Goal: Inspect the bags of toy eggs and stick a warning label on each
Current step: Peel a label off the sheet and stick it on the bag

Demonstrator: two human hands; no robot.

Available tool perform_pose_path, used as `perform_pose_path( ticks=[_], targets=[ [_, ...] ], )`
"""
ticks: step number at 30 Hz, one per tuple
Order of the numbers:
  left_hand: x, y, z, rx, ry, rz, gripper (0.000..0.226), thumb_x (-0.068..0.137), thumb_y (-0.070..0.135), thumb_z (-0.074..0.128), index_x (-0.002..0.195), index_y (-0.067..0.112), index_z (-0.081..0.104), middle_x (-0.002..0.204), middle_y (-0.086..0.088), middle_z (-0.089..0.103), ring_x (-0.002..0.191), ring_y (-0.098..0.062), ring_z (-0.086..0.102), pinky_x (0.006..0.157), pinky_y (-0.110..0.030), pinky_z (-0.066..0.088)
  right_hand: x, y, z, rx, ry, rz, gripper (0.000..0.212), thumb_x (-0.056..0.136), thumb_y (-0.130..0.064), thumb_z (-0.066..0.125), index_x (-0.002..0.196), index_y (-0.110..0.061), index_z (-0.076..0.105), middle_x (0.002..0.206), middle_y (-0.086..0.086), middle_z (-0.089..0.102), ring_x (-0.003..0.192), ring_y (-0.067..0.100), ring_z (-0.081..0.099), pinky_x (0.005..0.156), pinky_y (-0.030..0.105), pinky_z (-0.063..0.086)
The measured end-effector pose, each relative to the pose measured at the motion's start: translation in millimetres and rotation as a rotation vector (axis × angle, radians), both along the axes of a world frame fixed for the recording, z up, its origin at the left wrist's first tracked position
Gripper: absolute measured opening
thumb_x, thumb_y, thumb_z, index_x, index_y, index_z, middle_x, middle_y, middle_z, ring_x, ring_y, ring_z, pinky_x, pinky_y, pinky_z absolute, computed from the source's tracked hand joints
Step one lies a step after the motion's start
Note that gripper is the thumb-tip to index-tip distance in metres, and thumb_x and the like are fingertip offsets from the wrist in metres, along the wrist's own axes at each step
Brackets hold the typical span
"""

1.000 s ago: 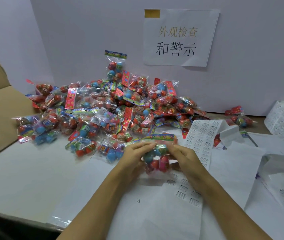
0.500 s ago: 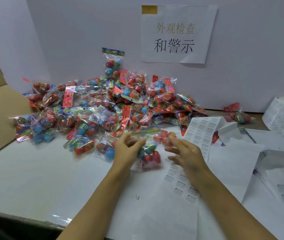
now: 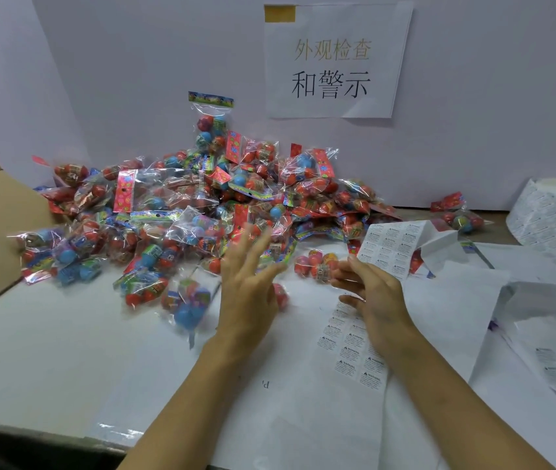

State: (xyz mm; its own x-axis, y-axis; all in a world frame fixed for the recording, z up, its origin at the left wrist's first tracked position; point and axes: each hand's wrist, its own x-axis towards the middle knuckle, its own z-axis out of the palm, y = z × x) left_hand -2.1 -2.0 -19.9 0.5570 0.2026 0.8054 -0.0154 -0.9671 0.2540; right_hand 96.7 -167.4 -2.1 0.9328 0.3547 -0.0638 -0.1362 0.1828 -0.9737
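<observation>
Our left hand (image 3: pixel 249 286) is spread wide, fingers straight and blurred, holding nothing; a red egg (image 3: pixel 280 295) peeks out just behind it. Our right hand (image 3: pixel 371 293) hangs loosely curled and empty over the label sheet (image 3: pixel 354 354), fingertips near a small bag (image 3: pixel 317 264) of orange eggs. We judge that we are between bags, with no bag gripped. The next move calls for pinching one label off the sheet by its edge and drawing a fresh bag within reach.

The pile (image 3: pixel 202 205) beyond our hands is crinkly clear plastic, glossy and slippery, packed with smooth round eggs in red, blue and green under bright card headers. A second sheet (image 3: pixel 392 245) curls up beside it. The labels are small white rectangles in rows on slick backing paper; a roll (image 3: pixel 551 212) of them stands far right. White paper covers the table (image 3: pixel 32 334).
</observation>
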Motion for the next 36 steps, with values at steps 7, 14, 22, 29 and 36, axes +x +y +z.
perform_pose_path(
  ticks=[7, 14, 22, 29, 36],
  targets=[
    [-10, -14, 1, -0.128, 0.683, -0.286, 0.062, 0.067, 0.087, 0.058, 0.086, 0.028, 0.068, 0.085, 0.016, 0.055, 0.08, -0.005, 0.052, 0.07, -0.026, 0.044, 2, -2, 2, 0.023, 0.0, -0.033, 0.021, 0.098, -0.026, 0.062, 0.086, -0.014, 0.074, 0.085, 0.005, 0.078, 0.077, 0.013, 0.074, 0.07, 0.031, 0.051],
    [-11, -9, 2, -0.308, 0.81, -0.383, 0.052, 0.071, 0.057, 0.087, 0.107, 0.022, 0.076, 0.108, 0.012, 0.06, 0.101, -0.006, 0.056, 0.091, -0.028, 0.048, 5, -4, 5, 0.058, 0.021, -0.108, 0.018, 0.098, -0.021, 0.062, 0.086, -0.013, 0.073, 0.077, 0.0, 0.076, 0.07, 0.01, 0.072, 0.067, 0.03, 0.051],
    [-8, -19, 3, -0.97, 0.416, -0.446, 0.021, 0.085, 0.0, 0.079, 0.078, 0.01, 0.062, 0.065, 0.0, 0.064, 0.053, -0.006, 0.051, 0.05, -0.018, 0.038, -2, -9, 5, -0.066, -0.445, 0.015, 0.008, 0.09, -0.013, 0.074, 0.091, -0.021, 0.073, 0.079, -0.009, 0.072, 0.073, 0.005, 0.065, 0.065, 0.024, 0.051],
    [-9, -13, 12, -1.23, 0.431, -0.642, 0.013, 0.076, 0.024, 0.077, 0.083, 0.013, 0.081, 0.079, -0.002, 0.078, 0.076, -0.009, 0.075, 0.07, -0.016, 0.055, -11, -6, -1, -0.337, -0.916, 0.099, 0.02, 0.074, -0.016, 0.089, 0.085, -0.022, 0.075, 0.101, -0.007, 0.063, 0.107, 0.008, 0.058, 0.09, 0.015, 0.042],
    [-9, -22, 3, -1.252, 0.36, -0.662, 0.007, 0.086, 0.013, 0.079, 0.091, 0.015, 0.084, 0.09, -0.008, 0.078, 0.086, -0.015, 0.072, 0.078, -0.023, 0.056, -8, -7, -3, -0.478, -0.891, 0.075, 0.009, 0.074, -0.023, 0.089, 0.078, -0.019, 0.082, 0.092, -0.006, 0.062, 0.102, 0.011, 0.053, 0.092, 0.022, 0.041]
  ],
)
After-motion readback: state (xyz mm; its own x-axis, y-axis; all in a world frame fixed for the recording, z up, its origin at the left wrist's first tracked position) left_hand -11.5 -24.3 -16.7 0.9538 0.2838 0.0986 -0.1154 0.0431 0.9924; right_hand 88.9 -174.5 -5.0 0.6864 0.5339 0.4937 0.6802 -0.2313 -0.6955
